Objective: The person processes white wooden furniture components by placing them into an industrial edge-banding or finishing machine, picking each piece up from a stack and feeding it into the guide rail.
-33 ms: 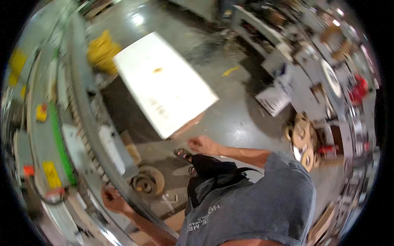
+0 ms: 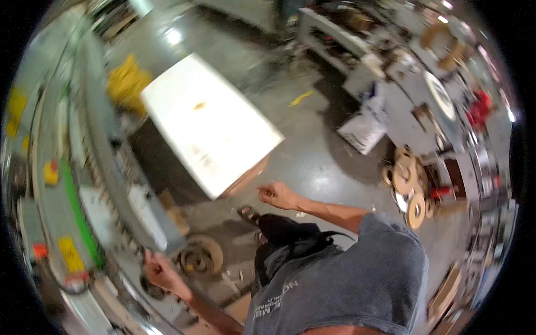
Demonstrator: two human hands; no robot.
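Note:
My left hand hangs beside the long machine on the left, its fingers curled and nothing visible in them; it is slightly blurred. My right hand is held in front of my body with its fingers folded in, and no object shows in it. Just ahead of it is the near corner of a white-topped block or stack, brownish along its near side. A visible gap separates the right hand from that corner.
A yellow crumpled bag lies beyond the white top. Round tan reels and a white printed sack sit on the right by a cluttered bench. A coiled disc rests on the floor near my left hand.
The white top and floor have shifted leftward in view. My left hand appears slightly higher and farther right, while my right hand keeps almost the same place and folded shape.

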